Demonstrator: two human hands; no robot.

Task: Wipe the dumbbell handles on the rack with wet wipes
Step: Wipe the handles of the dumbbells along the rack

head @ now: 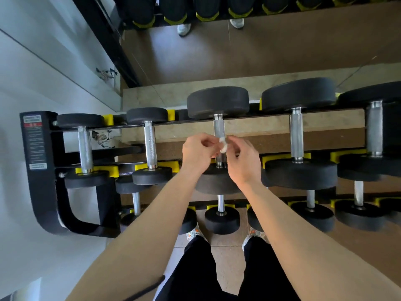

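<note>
The wet wipe (223, 145) was a small white crumpled wad, held over the near half of the middle dumbbell handle (218, 127) on the top tier of the rack (43, 170). That handle was a knurled steel bar whose long axis ran straight away from the person, from the near weight head (217, 183), partly hidden under the wrists, to the far weight head (218, 102). The wipe lay directly in line with the bar. Whether it touched the steel or hung just above it could not be told. Two grips shared the wad: the left hand (198, 151) pinched it from the left of the bar and the right hand (244, 161) from the right, each grip narrow, fingertips drawn together on the cloth and nothing else in them. Neither hand was clearly nearer the bar, since they flanked it about evenly with the handle running between them. By my reading, the wipe was being opened or folded for use, and the next move would be to lay it round the bar and stroke along that far-to-near axis, not across it. Beyond this, two slimmer handles (150, 144) lay to the left and two thicker handles (296, 135) to the right, all parallel and well apart. A lower tier of dumbbells (221, 218) sat below, nearer the person's feet.
</note>
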